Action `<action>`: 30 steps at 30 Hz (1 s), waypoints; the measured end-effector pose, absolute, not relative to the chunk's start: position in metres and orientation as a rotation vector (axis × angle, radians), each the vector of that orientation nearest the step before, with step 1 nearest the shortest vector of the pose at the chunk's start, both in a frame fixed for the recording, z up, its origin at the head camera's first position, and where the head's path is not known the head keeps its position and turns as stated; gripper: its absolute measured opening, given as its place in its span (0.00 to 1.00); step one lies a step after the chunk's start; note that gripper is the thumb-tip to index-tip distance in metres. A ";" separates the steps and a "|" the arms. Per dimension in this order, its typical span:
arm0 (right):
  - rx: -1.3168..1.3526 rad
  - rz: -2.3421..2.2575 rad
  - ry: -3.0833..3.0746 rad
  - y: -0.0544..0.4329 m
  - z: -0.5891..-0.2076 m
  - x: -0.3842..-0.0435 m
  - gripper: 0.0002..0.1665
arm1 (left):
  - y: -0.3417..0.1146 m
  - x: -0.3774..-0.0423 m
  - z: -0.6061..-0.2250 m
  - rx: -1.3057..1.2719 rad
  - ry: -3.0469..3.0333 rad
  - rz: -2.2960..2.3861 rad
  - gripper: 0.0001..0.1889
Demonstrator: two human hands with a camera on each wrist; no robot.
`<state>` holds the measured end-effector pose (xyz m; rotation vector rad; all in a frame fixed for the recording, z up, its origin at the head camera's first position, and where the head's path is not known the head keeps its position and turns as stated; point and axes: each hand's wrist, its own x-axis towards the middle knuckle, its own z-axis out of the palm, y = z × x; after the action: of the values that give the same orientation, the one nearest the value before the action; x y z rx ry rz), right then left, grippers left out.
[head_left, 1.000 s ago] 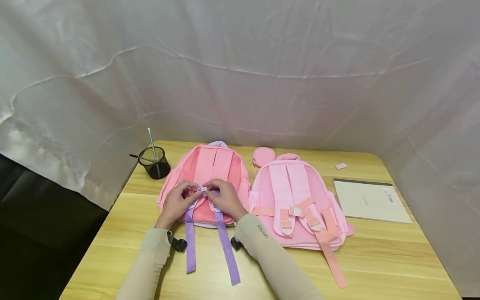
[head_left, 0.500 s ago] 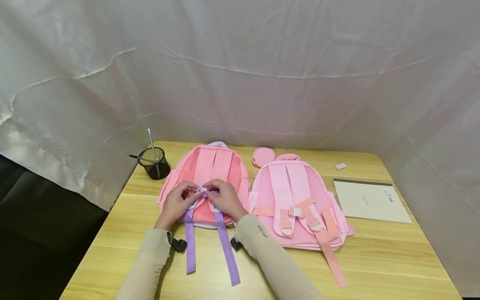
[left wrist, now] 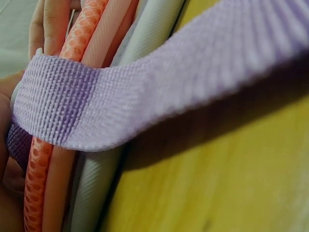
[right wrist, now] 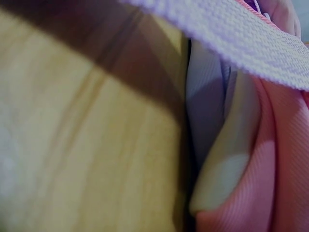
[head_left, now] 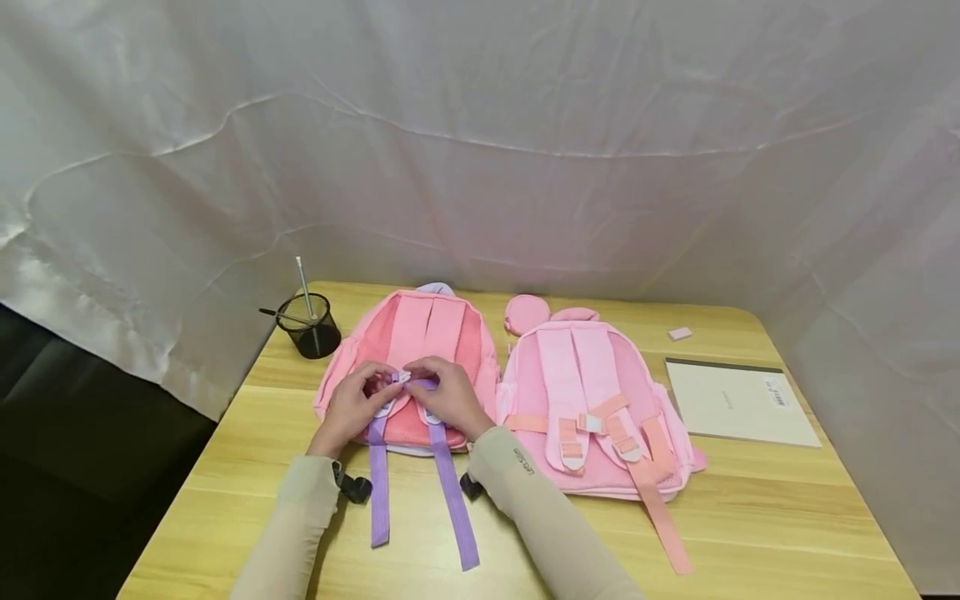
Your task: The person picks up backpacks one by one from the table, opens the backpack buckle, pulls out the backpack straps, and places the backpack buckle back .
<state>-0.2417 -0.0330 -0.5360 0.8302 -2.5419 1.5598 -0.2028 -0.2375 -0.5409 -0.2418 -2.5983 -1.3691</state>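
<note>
A coral-pink backpack (head_left: 472,346) lies on its front with the shoulder straps facing up. Over its middle, a small white buckle (head_left: 403,377) on purple webbing is pinched between the fingertips of my left hand (head_left: 352,410) and my right hand (head_left: 452,402). Two purple strap ends (head_left: 380,500) hang from the bag toward me across the table. In the left wrist view, purple webbing (left wrist: 125,104) crosses close over the bag's piped edge. A purple strap (right wrist: 231,41) runs above the bag's side in the right wrist view. The fingers partly hide the buckle.
A second, lighter pink backpack (head_left: 536,367) lies to the right, with a round pink pouch (head_left: 527,314) above it. A black mesh pen cup (head_left: 315,337) stands at the left. An eraser (head_left: 680,333) and a notepad (head_left: 735,408) lie at the right.
The white buckle has turned slightly between my fingertips. Both hands stay over the same spot, and the bags have not moved.
</note>
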 end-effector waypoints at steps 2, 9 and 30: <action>0.809 1.546 -2.566 -0.033 -0.537 -0.242 0.17 | -0.237 -0.203 -0.541 -0.229 -2.590 -1.392 0.12; 0.765 1.537 -2.619 -0.033 -0.534 -0.241 0.20 | -0.237 -0.204 -0.542 -0.231 -2.598 -1.392 0.13; 0.761 1.558 -2.615 -0.032 -0.535 -0.242 0.23 | -0.238 -0.205 -0.543 -0.251 -2.578 -1.405 0.13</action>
<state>-0.2419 -0.0324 -0.5347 0.7612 -2.6150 1.5577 -0.2053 -0.2382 -0.5431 -0.2506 -2.5779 -1.4049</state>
